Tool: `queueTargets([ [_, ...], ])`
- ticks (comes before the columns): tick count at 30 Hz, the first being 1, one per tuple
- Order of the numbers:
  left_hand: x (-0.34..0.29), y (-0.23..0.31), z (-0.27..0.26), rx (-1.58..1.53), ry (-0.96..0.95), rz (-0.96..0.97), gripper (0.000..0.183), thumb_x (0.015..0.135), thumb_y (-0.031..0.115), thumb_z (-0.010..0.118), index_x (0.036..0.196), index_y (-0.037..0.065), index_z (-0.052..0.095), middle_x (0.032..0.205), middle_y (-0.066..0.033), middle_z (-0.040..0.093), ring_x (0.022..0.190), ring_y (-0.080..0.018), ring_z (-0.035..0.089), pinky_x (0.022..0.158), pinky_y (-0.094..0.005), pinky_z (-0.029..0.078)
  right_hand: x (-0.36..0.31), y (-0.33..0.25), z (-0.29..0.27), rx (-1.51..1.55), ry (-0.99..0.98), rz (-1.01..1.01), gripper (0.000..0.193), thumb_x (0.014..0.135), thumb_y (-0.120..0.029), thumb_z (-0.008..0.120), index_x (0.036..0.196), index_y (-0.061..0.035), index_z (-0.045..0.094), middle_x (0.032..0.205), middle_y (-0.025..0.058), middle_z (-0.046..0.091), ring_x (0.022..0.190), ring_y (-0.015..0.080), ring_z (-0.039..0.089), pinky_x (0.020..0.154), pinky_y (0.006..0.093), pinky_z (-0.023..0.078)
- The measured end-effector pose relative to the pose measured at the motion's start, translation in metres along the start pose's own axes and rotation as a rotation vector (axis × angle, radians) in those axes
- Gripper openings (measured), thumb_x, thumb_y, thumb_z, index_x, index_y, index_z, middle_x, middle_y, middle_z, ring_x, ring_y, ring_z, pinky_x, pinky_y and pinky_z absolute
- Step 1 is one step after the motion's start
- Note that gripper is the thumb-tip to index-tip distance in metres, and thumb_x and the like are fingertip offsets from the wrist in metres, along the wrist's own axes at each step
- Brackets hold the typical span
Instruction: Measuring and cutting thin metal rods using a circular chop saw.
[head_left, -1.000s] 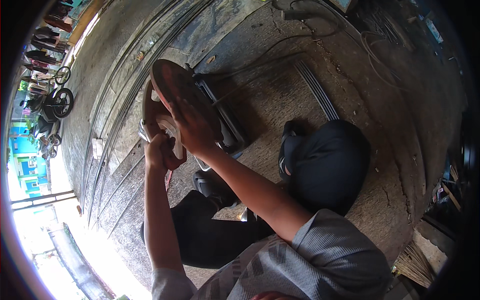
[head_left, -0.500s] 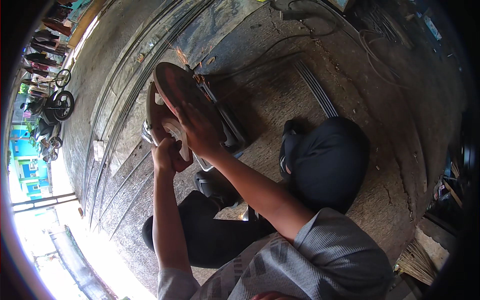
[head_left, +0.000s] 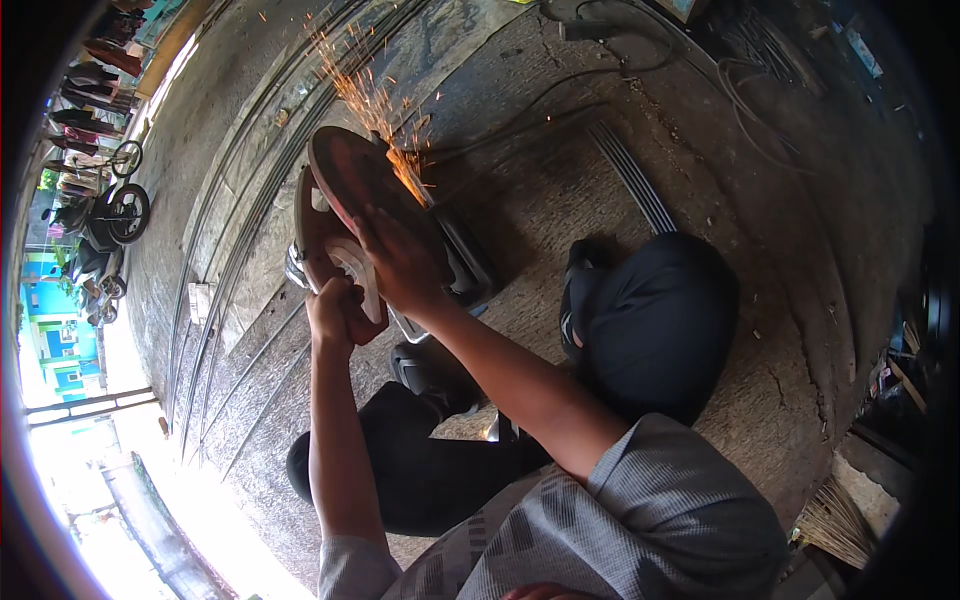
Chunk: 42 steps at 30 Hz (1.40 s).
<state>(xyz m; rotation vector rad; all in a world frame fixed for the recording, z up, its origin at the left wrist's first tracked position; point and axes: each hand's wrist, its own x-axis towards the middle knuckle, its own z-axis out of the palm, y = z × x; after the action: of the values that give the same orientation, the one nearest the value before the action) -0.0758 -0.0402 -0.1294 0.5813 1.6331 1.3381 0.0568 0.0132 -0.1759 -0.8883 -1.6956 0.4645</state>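
A chop saw with a rusty reddish-brown disc guard (head_left: 350, 170) stands in front of me, its dark base (head_left: 470, 250) on the ground. My left hand (head_left: 335, 308) is wrapped round the saw's D-shaped handle (head_left: 370, 322). On the face of the guard my right hand (head_left: 400, 262) lies flat, fingers stretched out. Orange sparks (head_left: 370, 105) spray forward and to the left from beyond the guard. The cutting point and whatever is being cut are hidden behind the guard.
Long thin metal rods (head_left: 250, 190) run along the ground at left. A bundle of short bars (head_left: 635, 180) lies to the right, beyond my knee (head_left: 660, 330). A dark cable (head_left: 540, 95) curves behind the saw. Motorbikes (head_left: 100, 220) stand far left; a straw broom (head_left: 835, 525) lies lower right.
The sparks have grown from a few faint streaks to a dense, bright spray. The saw and both hands are almost where they were.
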Motion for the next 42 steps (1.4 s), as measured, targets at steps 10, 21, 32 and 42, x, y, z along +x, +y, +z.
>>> queueTargets([
  [10, -0.006, 0.006, 0.006, 0.092, 0.005, -0.019, 0.030, 0.077, 0.013, 0.054, 0.102, -0.002, 0.054, 0.078, -0.0088, 0.057, 0.066, -0.0196, 0.057, 0.061, -0.0306, 0.048, -0.002, 0.001, -0.002, 0.004, -0.027, -0.004, 0.063, 0.078, -0.002, 0.054, 0.138, -0.0068, 0.035, 0.136, 0.0206, 0.041, 0.125, 0.0360, 0.042, 0.101, 0.0427, 0.038],
  [21, -0.008, 0.006, 0.007, 0.084, 0.019, -0.014, 0.030, 0.076, 0.012, 0.055, 0.102, -0.003, 0.055, 0.076, -0.0094, 0.057, 0.064, -0.0198, 0.058, 0.059, -0.0306, 0.048, -0.001, 0.000, -0.001, -0.004, 0.005, -0.022, 0.055, 0.082, -0.008, 0.051, 0.136, -0.0064, 0.039, 0.134, 0.0198, 0.044, 0.121, 0.0353, 0.047, 0.099, 0.0417, 0.040],
  [32, -0.005, 0.000, 0.003, 0.080, 0.036, -0.035, 0.029, 0.077, 0.012, 0.055, 0.101, -0.004, 0.056, 0.076, -0.0093, 0.057, 0.064, -0.0200, 0.057, 0.060, -0.0304, 0.048, -0.004, 0.000, -0.002, -0.008, -0.028, -0.023, 0.060, 0.080, -0.005, 0.050, 0.138, -0.0072, 0.036, 0.135, 0.0198, 0.042, 0.123, 0.0353, 0.045, 0.100, 0.0415, 0.040],
  [42, -0.013, 0.005, 0.011, 0.087, 0.033, -0.005, 0.031, 0.075, 0.011, 0.055, 0.102, -0.003, 0.055, 0.078, -0.0083, 0.056, 0.064, -0.0186, 0.057, 0.058, -0.0307, 0.047, -0.007, 0.005, 0.001, 0.020, -0.020, -0.023, 0.060, 0.080, -0.002, 0.051, 0.138, -0.0075, 0.036, 0.137, 0.0203, 0.041, 0.124, 0.0358, 0.044, 0.101, 0.0422, 0.039],
])
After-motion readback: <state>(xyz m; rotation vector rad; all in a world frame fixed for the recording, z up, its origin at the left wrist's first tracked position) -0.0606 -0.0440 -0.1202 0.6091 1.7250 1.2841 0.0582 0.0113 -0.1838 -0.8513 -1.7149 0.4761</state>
